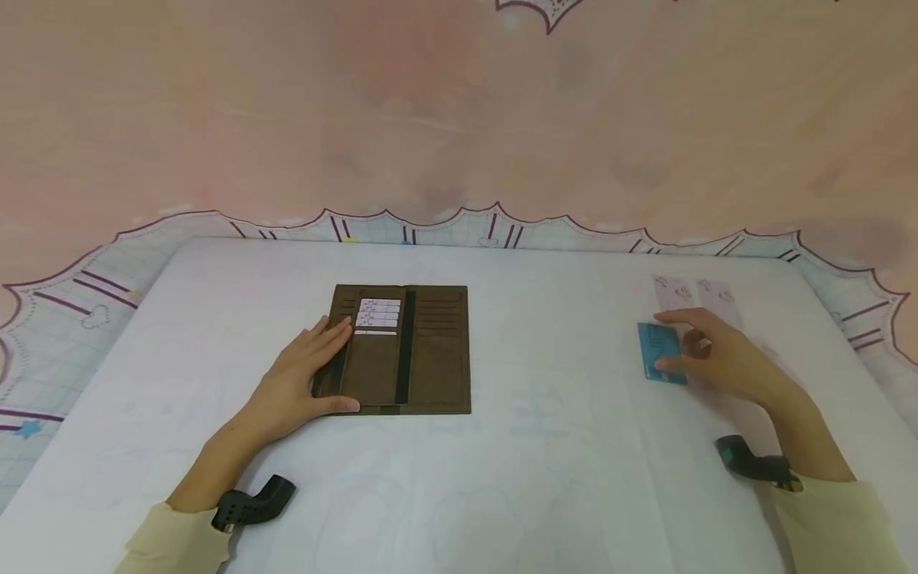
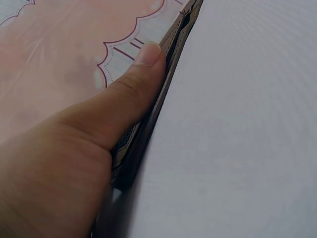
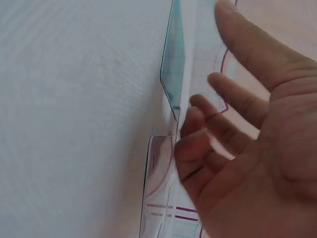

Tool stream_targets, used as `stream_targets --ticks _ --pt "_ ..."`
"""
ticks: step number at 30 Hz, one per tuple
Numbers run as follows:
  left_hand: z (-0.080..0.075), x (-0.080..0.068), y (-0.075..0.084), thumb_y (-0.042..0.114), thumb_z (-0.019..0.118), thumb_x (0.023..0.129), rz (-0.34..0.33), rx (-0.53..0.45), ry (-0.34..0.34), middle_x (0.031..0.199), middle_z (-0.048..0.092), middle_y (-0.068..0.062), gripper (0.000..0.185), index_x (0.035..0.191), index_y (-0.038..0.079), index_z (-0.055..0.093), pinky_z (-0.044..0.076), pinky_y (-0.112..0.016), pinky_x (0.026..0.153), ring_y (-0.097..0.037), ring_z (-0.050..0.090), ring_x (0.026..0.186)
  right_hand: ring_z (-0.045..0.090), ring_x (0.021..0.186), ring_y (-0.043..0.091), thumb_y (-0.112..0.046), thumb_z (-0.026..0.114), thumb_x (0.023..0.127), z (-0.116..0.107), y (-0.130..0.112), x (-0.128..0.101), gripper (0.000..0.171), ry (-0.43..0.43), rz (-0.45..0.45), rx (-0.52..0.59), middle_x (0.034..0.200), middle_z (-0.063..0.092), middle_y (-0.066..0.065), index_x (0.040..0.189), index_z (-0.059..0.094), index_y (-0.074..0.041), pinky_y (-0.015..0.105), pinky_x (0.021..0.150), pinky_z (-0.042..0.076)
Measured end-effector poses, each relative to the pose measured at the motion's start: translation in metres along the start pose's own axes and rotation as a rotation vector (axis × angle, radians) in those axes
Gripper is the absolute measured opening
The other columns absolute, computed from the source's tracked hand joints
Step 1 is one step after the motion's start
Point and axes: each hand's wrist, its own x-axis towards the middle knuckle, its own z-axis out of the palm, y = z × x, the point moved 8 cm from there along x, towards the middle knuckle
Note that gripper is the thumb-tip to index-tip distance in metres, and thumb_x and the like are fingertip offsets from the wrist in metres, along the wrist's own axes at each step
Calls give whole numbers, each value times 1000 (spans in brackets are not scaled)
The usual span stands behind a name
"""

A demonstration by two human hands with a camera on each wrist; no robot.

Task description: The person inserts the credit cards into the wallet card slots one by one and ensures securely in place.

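An unfolded brown wallet (image 1: 441, 367) lies on the table, with several white cards (image 1: 378, 312) showing in its left-side slots. My left hand (image 1: 301, 375) rests on the wallet's left part, fingers stretched out and thumb along the near edge; the left wrist view shows that thumb (image 2: 133, 89) against the edge. Over on the right is a blue card (image 1: 660, 351). Above it hovers my right hand (image 1: 724, 359), index finger and thumb spread over the card, other fingers bent in. In the right wrist view a gap separates the thumb (image 3: 247, 39) from the blue card (image 3: 172, 69).
Pale pink-patterned cards (image 1: 696, 295) lie beyond the right hand, and another is partly hidden beneath it. A white cloth (image 1: 545, 478) covers the table. Past the table's far edge is a peach-coloured patterned fabric (image 1: 430, 119). Each wrist carries a black camera mount (image 1: 254, 502).
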Motion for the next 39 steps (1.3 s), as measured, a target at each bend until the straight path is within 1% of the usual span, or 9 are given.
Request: stream_targets --ticks 4,10,13,17,19,25,31,34,39 --pt "1 -1 0 45 81 71 2 -6 2 155 25 -12 102 152 12 28 9 -59 112 -35 9 144 42 103 34 -38 80 77 3 2 0 80 -26 -21 7 125 42 20 141 43 -9 47 83 42" --pt "0 1 0 44 83 69 27 14 18 154 28 -12 103 151 11 29 10 -56 113 -34 11 144 41 105 35 -30 83 74 5 -2 -1 82 -19 -59 -9 128 39 21 141 41 -7 41 85 41" --pt "-1 1 -1 43 83 69 32 9 18 155 27 -12 103 151 12 29 9 -55 113 -34 10 144 41 106 37 -29 84 74 6 -3 0 82 -15 -55 -11 129 37 23 140 41 -6 47 89 42" --pt "0 1 -3 45 82 70 27 -8 11 155 26 -12 103 152 12 28 10 -58 112 -34 9 144 39 114 43 -33 83 74 8 -2 2 84 -33 -26 4 135 35 26 141 41 -6 63 96 36" --pt "0 0 -3 45 82 70 23 -15 12 155 26 -11 103 152 13 28 10 -59 112 -34 9 144 38 118 44 -36 83 73 9 -2 2 85 -47 -11 5 134 37 25 141 41 -7 65 99 32" --pt "-1 0 -1 43 82 70 29 -13 18 155 27 -11 102 151 12 29 11 -58 112 -35 10 144 29 128 47 -43 83 71 9 1 4 88 -43 37 -22 141 30 27 142 42 -11 67 101 28" --pt "-1 -1 -2 46 83 69 -22 -27 5 155 20 -20 108 154 18 23 17 -68 105 -48 14 139 26 129 49 -47 82 69 7 1 5 89 -32 34 -66 144 27 28 141 44 -9 70 98 28" --pt "-3 0 0 49 84 66 -1 -8 21 154 22 -23 111 153 17 23 19 -68 105 -47 17 139 26 129 49 -49 82 70 7 1 4 90 -34 27 -69 143 27 28 141 43 -8 70 98 28" --pt "-4 3 3 51 84 64 65 23 53 151 33 -16 108 150 13 30 19 -60 109 -37 18 141 26 128 48 -50 81 69 8 1 4 91 -40 28 -63 142 28 28 141 43 -10 71 98 27"
